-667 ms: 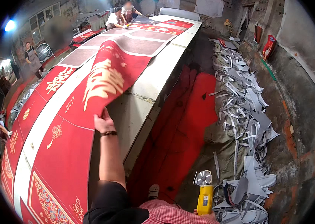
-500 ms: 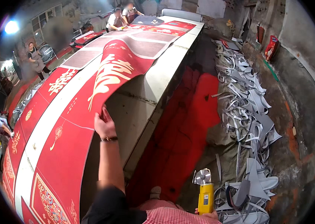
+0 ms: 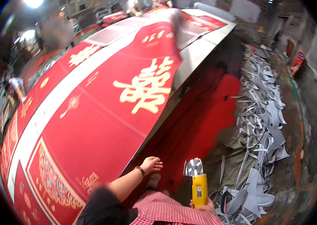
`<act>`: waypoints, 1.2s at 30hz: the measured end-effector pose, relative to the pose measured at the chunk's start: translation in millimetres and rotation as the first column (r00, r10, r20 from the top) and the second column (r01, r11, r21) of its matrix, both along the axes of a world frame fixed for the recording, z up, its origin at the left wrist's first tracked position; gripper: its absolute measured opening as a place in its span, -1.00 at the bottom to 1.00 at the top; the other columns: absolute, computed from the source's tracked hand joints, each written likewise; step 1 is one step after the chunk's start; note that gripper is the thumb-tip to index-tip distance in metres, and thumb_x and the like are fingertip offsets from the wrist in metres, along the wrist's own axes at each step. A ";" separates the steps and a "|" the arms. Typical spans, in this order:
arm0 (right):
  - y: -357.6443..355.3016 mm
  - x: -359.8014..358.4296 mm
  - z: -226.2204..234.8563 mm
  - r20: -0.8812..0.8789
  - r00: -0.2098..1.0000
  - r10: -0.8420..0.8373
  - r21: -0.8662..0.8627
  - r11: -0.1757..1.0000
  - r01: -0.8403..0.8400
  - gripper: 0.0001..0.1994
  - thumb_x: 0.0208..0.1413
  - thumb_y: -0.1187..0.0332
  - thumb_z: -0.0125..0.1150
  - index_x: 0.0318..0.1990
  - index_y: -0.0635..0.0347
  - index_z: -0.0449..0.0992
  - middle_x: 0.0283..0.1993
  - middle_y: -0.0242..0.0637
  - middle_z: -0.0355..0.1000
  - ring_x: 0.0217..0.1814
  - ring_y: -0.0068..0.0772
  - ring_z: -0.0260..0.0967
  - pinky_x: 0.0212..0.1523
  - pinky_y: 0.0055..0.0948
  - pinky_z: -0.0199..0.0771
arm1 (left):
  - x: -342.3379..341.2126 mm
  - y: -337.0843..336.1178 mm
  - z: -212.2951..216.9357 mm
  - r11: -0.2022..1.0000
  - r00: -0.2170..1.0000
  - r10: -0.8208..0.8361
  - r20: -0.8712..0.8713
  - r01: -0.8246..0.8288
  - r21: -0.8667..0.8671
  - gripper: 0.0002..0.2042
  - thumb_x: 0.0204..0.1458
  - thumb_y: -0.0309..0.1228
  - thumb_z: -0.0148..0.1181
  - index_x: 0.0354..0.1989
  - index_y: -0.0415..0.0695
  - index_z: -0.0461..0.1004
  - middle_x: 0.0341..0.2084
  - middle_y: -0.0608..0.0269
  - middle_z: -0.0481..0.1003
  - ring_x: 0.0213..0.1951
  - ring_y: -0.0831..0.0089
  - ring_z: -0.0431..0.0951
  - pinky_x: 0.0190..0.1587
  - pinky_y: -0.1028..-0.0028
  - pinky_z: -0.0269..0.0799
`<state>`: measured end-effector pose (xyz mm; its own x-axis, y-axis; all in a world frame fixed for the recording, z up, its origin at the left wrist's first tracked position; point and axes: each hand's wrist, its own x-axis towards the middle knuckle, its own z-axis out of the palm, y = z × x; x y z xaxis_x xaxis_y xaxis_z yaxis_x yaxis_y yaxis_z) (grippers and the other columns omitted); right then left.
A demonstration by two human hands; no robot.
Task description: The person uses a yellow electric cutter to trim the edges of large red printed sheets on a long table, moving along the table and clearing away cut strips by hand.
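Observation:
A long red mat point(image 3: 102, 146) with gold characters and ornate patterns lies along the table point(image 3: 34, 138), whose white top shows beside it. Farther up, the mat's far part is lifted and blurred. My left hand point(image 3: 152, 165) hovers off the mat's right edge, fingers stretched out, holding nothing. At the lower right, my right hand point(image 3: 208, 207) grips a yellow handheld rotary cutter point(image 3: 199, 187) by its body. The cutter's round metal blade points away from me, clear of the mat.
Grey offcut strips point(image 3: 265, 123) are heaped along the floor at right. A red sheet point(image 3: 218, 99) covers the floor beside the table. A grey roll point(image 3: 214, 10) rests at the far end. Other people stand at the table's far end and left side.
My left hand has let go of the mat's raised edge and moved down toward me. The curled part has flopped flatter over the table. The cutter stays in my right hand, slightly farther left.

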<state>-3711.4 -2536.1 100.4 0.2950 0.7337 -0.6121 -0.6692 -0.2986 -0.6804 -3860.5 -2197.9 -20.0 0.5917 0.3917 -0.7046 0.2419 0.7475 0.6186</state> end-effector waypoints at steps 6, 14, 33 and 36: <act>46.8 -11.1 -3.4 -0.014 0.925 0.379 0.083 0.922 -0.377 -0.43 -0.32 0.64 0.19 0.02 0.34 0.30 -0.13 -0.10 0.47 -0.13 -0.21 0.49 -0.05 -0.24 0.50 | -164.6 -94.8 8.5 0.666 0.869 0.217 -0.445 0.202 0.718 -0.77 0.02 -0.31 0.11 -0.24 -0.19 0.53 -0.29 0.02 0.55 -0.19 0.16 0.56 -0.09 0.31 0.46; 94.1 -106.9 -15.6 0.073 0.617 0.784 -0.054 0.621 -0.782 -0.50 -0.25 0.60 0.21 -0.02 0.36 0.33 -0.17 -0.15 0.48 -0.13 -0.35 0.48 -0.04 -0.38 0.47 | -347.8 -183.4 -6.9 0.694 0.375 0.543 -0.752 0.304 0.652 -0.46 -0.22 -0.41 0.32 0.02 -0.14 0.33 0.16 -0.02 0.18 0.18 0.00 0.18 0.20 0.14 0.19; 33.8 -353.0 -66.9 0.465 0.256 0.847 -0.441 0.472 -0.763 -0.38 -0.33 0.45 0.31 0.05 0.30 0.36 -0.13 -0.18 0.48 -0.07 -0.39 0.44 -0.04 -0.43 0.41 | -531.3 -241.9 -66.4 0.499 0.322 0.310 -0.894 0.746 0.442 -0.40 0.11 -0.44 -0.14 0.37 0.11 -0.06 0.39 0.11 -0.18 0.39 -0.05 -0.22 0.34 -0.08 -0.35; 30.5 -370.8 -68.8 0.492 0.231 0.840 -0.488 0.486 -0.725 -0.38 -0.32 0.43 0.30 0.05 0.30 0.35 -0.13 -0.15 0.48 -0.06 -0.35 0.45 -0.03 -0.41 0.41 | -531.4 -241.9 -64.6 0.475 0.298 0.327 -0.897 0.768 0.429 -0.42 0.12 -0.42 -0.15 0.37 0.05 -0.04 0.38 0.07 -0.16 0.38 -0.08 -0.20 0.33 -0.12 -0.35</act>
